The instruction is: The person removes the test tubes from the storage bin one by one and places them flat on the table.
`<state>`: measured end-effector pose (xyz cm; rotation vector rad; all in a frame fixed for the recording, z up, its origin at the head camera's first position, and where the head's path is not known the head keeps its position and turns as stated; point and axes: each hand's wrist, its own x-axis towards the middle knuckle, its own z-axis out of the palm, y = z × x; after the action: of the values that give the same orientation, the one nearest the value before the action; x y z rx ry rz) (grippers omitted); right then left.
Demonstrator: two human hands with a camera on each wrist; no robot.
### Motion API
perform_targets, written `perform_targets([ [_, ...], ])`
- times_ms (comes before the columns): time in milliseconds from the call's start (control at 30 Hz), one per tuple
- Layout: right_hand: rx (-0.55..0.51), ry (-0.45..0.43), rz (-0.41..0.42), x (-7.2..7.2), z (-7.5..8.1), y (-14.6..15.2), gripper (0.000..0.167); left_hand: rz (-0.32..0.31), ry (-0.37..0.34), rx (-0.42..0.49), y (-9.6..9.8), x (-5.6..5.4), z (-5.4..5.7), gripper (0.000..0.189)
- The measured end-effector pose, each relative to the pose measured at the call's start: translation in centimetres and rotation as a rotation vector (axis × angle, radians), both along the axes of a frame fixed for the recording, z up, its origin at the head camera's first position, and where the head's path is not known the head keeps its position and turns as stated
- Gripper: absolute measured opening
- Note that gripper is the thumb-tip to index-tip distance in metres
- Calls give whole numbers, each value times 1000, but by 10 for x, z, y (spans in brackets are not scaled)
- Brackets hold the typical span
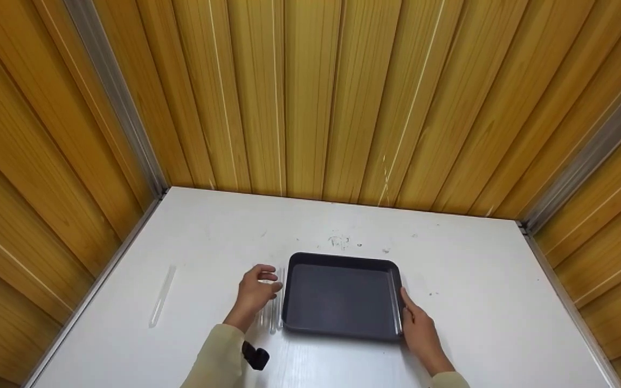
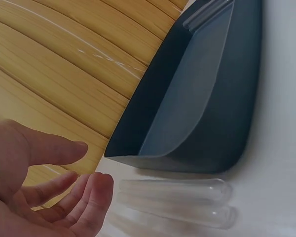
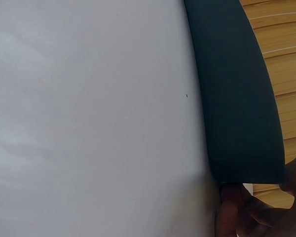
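Observation:
A dark rectangular tray (image 1: 340, 299) sits on the white table. At its right side, my right hand (image 1: 422, 333) grips the wall, thumb up by the rim and fingers against the outside. My left hand (image 1: 256, 295) hovers just left of the tray with loosely bent fingers, thumb apart from them and nothing between. Under and beside it, several clear test tubes (image 2: 177, 190) lie alongside the tray's left wall, partly hidden by the hand in the head view. Inside the tray, clear tubes (image 1: 395, 304) lie along the right wall.
Farther left, a single clear tube (image 1: 163, 296) lies by itself on the table (image 1: 483, 285). Wood-patterned panels (image 1: 310, 102) rise behind and at both sides, with metal posts in the corners. A black strapped device (image 1: 256, 357) is on my left wrist.

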<state>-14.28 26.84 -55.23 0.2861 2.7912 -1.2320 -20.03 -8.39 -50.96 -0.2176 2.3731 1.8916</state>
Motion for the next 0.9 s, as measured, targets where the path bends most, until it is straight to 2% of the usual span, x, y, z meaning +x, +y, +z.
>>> perform_targets([
  [267,-3,-3,-5,0,0,1,51,-21,-30,44,14,-2,3,40],
  [500,8,-20,1,1,2,-1,51,-62,2,36,24,-1,6,40],
  [900,16,-9,-5,0,2,0,50,-88,1,80,44,-3,5,41],
])
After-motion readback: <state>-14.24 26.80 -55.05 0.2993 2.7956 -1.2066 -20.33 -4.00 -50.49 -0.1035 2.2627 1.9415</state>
